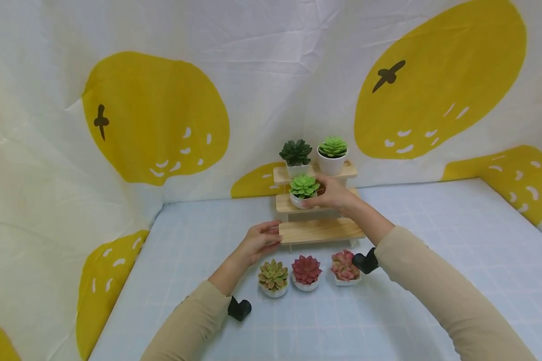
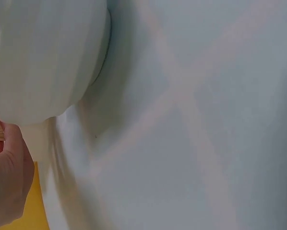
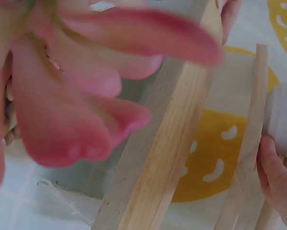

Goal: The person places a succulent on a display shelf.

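A three-tier wooden plant stand [image 1: 320,230] stands on the cloth-covered table. My left hand [image 1: 258,241] pinches the left end of its lowest shelf; the board's tip shows between finger and thumb in the left wrist view. On the middle shelf, my right hand [image 1: 331,194] grips the white pot of a light-green succulent [image 1: 304,186] near the shelf's left end. The right wrist view shows the fingers [image 3: 273,163] against that pot [image 3: 282,120], its base at the shelf board. Above, a dark-green succulent [image 1: 296,153] and a bright-green succulent [image 1: 332,155] occupy the top shelf.
In front of the stand sit a yellowish-green succulent [image 1: 273,277], a dark-red succulent [image 1: 306,272] and a pink succulent [image 1: 345,265], all in white pots. A white curtain [image 1: 271,100] with yellow fruit prints hangs close behind the stand.
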The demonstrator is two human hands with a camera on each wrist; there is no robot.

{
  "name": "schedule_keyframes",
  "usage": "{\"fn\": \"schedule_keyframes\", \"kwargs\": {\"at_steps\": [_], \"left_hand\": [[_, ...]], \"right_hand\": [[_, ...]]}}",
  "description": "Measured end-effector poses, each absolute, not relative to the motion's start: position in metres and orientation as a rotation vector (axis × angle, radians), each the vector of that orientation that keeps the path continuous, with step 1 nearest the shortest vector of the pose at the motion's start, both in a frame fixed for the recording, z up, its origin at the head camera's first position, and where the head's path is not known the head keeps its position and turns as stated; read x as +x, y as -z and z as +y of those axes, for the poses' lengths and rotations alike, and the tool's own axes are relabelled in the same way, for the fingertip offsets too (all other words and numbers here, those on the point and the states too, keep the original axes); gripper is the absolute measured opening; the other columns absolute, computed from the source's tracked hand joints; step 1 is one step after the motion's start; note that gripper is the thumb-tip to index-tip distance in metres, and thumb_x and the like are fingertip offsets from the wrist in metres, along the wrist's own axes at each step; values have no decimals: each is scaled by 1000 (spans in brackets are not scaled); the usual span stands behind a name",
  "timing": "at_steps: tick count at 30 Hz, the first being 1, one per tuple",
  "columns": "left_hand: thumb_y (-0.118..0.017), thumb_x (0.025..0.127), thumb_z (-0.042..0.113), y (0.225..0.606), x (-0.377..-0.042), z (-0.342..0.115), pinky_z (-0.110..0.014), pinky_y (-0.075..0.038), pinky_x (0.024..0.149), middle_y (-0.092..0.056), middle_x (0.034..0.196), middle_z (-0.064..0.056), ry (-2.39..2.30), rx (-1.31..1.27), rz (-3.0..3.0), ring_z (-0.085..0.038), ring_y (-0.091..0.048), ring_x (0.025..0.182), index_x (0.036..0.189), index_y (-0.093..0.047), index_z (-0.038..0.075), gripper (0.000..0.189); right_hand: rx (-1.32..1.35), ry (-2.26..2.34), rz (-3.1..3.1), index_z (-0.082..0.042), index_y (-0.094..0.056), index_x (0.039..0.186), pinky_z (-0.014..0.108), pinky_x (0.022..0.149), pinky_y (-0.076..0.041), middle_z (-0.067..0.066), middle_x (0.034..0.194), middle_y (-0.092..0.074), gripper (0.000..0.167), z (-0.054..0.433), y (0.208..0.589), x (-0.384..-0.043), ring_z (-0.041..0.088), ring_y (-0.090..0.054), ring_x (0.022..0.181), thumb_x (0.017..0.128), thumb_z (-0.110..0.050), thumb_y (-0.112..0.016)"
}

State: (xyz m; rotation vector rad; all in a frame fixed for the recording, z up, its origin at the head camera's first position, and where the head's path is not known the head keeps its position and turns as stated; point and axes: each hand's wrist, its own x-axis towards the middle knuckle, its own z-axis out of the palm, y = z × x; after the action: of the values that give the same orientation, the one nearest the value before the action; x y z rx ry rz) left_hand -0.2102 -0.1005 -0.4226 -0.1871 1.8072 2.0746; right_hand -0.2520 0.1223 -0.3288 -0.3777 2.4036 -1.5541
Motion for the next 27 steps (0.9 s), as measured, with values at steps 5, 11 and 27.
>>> {"fn": "schedule_keyframes", "kwargs": {"at_steps": [5, 11, 27], "left_hand": [[-58, 84, -11, 424, -210, -101, -41, -47, 91, -54, 123, -22, -2072, -191, 1801, -20, -58, 93, 130, -51, -1, 47], [-58, 84, -11, 425, -209, -101, -38, -50, 87, -54, 120, -22, -2075, -187, 1803, -20, -58, 91, 130, -51, -2, 47], [-58, 84, -11, 424, -211, -101, -36, -50, 86, -54, 123, -22, -2076, -176, 1812, -19, -59, 91, 129, -52, -2, 47]], "right_hand": [[-405, 1611, 2339, 1, -45, 129, 24, 72, -47, 16, 111, -51, 63, 126, 331, -251, 24, -47, 95, 75, -5, -75], [-436, 1623, 2300, 3, -44, 130, 26, 78, -47, 18, 116, -50, 61, 133, 332, -249, 28, -48, 103, 76, -3, -73], [-464, 1594, 2252, 4, -35, 138, 31, 87, -45, 25, 127, -44, 63, 168, 326, -233, 33, -45, 113, 84, -4, -66]]}}
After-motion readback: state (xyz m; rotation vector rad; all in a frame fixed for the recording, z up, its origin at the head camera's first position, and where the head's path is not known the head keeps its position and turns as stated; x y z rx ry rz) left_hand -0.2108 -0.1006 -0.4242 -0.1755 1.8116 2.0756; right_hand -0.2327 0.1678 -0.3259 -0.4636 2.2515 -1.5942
